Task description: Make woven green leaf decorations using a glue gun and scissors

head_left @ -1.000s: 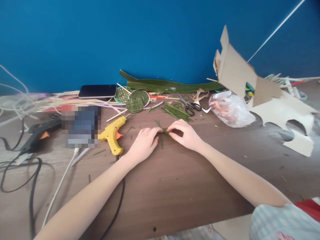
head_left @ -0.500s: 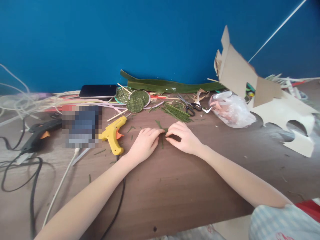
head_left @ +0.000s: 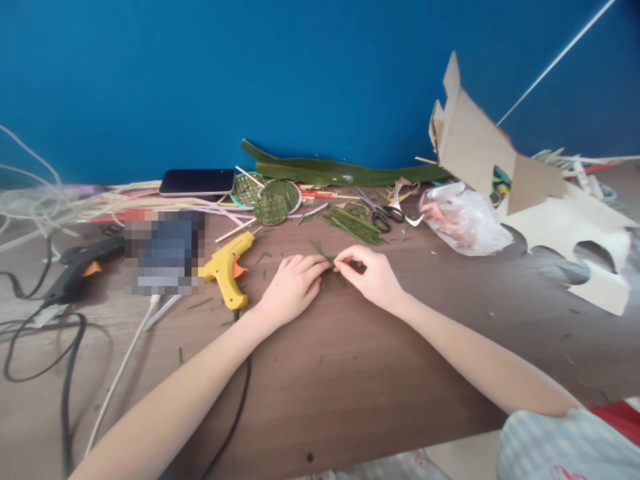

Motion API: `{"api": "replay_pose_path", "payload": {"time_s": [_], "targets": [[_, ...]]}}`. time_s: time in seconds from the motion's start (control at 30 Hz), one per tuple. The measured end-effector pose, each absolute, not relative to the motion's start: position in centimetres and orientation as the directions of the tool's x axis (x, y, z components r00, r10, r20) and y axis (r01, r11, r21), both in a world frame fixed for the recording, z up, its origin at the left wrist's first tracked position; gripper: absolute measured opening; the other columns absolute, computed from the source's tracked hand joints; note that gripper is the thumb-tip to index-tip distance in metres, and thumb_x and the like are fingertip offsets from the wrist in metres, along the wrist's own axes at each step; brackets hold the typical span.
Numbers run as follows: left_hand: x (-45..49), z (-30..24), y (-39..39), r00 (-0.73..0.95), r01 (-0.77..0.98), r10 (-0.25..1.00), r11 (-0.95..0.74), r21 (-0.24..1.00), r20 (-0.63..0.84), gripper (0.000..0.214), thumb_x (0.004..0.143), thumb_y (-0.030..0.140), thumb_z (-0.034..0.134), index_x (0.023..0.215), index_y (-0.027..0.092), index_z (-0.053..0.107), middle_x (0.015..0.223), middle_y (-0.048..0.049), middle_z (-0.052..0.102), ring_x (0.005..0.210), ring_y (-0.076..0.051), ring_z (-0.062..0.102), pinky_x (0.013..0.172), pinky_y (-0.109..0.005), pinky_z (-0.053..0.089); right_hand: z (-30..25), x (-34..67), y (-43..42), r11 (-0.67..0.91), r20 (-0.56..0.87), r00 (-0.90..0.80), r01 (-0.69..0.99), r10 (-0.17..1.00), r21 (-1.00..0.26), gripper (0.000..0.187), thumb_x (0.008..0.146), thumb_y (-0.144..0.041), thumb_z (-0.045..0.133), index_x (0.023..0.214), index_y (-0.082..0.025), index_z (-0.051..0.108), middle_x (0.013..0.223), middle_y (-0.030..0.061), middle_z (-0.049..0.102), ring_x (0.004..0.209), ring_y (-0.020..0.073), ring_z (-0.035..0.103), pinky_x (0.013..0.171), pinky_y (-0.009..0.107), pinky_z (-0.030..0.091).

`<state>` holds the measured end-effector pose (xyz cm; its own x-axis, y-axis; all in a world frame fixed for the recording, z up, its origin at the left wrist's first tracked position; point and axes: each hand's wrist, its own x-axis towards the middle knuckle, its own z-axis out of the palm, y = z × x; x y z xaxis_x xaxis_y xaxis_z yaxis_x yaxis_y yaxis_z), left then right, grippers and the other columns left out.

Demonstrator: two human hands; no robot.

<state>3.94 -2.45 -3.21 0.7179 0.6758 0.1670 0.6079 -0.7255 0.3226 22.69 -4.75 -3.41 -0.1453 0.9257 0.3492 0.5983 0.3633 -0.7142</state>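
My left hand (head_left: pixel 293 287) lies on the brown table (head_left: pixel 350 373), fingers together and pressing on thin green leaf strips (head_left: pixel 323 252). My right hand (head_left: pixel 370 273) meets it fingertip to fingertip, thumb and forefinger pinched on the same strips. A short piece of green strip sticks out above the fingers toward the wall; the rest is hidden under the hands. A yellow glue gun (head_left: pixel 225 268) lies just left of my left hand.
A bundle of green strips (head_left: pixel 353 225), scissors (head_left: pixel 380 212), round woven green discs (head_left: pixel 273 200) and a long leaf (head_left: pixel 340 172) lie behind the hands. A plastic bag (head_left: pixel 463 220) and cut cardboard (head_left: pixel 540 200) stand at right. A black glue gun (head_left: pixel 75 267), phone (head_left: pixel 196 181) and cables sit at left.
My right hand has lifted its fingers slightly and tightened into a pinch at the strips. My left hand has stayed almost where it was.
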Motion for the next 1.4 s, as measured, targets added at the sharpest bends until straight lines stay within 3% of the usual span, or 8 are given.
{"api": "replay_pose_path", "payload": {"time_s": [0.23, 0.43, 0.63, 0.77, 1.1, 1.4], "targets": [[3.9, -3.2, -2.4, 0.700, 0.615, 0.695, -0.703, 0.358, 0.162, 0.032, 0.086, 0.015, 0.039, 0.116, 0.020, 0.049, 0.110, -0.0046, 0.061, 0.097, -0.020, 0.050, 0.088, -0.036, 0.038, -4.2, 23.2, -4.1, 0.282, 0.328, -0.075, 0.706, 0.942, -0.650, 0.008, 0.074, -0.015, 0.057, 0.072, -0.020, 0.051, 0.073, 0.0029, 0.057, 0.076, 0.0193, 0.051, 0.071, 0.033, 0.042], [3.8, -3.4, -2.2, 0.653, 0.615, 0.735, -0.655, 0.438, 0.182, 0.032, 0.085, 0.010, 0.038, 0.114, 0.020, 0.048, 0.113, -0.0053, 0.060, 0.103, -0.019, 0.052, 0.090, -0.036, 0.040, -3.8, 23.4, -4.2, 0.353, 0.336, -0.179, 0.732, 0.925, -0.582, 0.013, 0.077, -0.016, 0.053, 0.089, -0.021, 0.054, 0.093, 0.0068, 0.057, 0.091, 0.0237, 0.049, 0.081, 0.041, 0.040], [3.8, -3.2, -2.2, 0.602, 0.577, 0.768, -0.607, 0.547, 0.218, 0.032, 0.081, 0.010, 0.044, 0.112, 0.020, 0.048, 0.115, -0.0053, 0.059, 0.109, -0.019, 0.052, 0.095, -0.038, 0.041, -3.3, 23.6, -4.3, 0.428, 0.257, -0.342, 0.739, 0.904, -0.521, 0.035, 0.078, -0.022, 0.055, 0.114, -0.025, 0.055, 0.119, 0.0062, 0.056, 0.110, 0.0274, 0.043, 0.089, 0.045, 0.036], [3.7, -3.0, -2.3, 0.549, 0.585, 0.805, -0.563, 0.583, 0.227, 0.033, 0.078, 0.009, 0.047, 0.109, 0.021, 0.049, 0.112, -0.0056, 0.058, 0.108, -0.020, 0.052, 0.093, -0.040, 0.043, -3.3, 23.5, -4.2, 0.435, 0.216, -0.378, 0.763, 0.900, -0.478, 0.038, 0.080, -0.025, 0.054, 0.118, -0.027, 0.055, 0.124, 0.0054, 0.056, 0.112, 0.0283, 0.042, 0.090, 0.048, 0.034], [3.8, -3.4, -2.1, 0.518, 0.650, 0.815, -0.572, 0.501, 0.258, 0.033, 0.077, 0.012, 0.051, 0.110, 0.017, 0.052, 0.110, -0.0079, 0.057, 0.103, -0.023, 0.049, 0.092, -0.041, 0.041, -3.3, 23.5, -4.2, 0.426, 0.189, -0.383, 0.771, 0.904, -0.474, 0.043, 0.079, -0.028, 0.055, 0.122, -0.026, 0.051, 0.118, 0.0081, 0.055, 0.109, 0.0282, 0.043, 0.089, 0.047, 0.035], [3.8, -3.4, -2.0, 0.555, 0.646, 0.798, -0.591, 0.483, 0.234, 0.020, 0.080, 0.014, 0.050, 0.098, 0.017, 0.059, 0.101, -0.0058, 0.060, 0.097, -0.021, 0.048, 0.089, -0.038, 0.040, -3.5, 23.3, -4.3, 0.440, 0.174, -0.406, 0.782, 0.897, -0.442, 0.049, 0.076, -0.035, 0.059, 0.123, -0.025, 0.052, 0.114, 0.0108, 0.052, 0.108, 0.0298, 0.041, 0.090, 0.049, 0.035]]}}
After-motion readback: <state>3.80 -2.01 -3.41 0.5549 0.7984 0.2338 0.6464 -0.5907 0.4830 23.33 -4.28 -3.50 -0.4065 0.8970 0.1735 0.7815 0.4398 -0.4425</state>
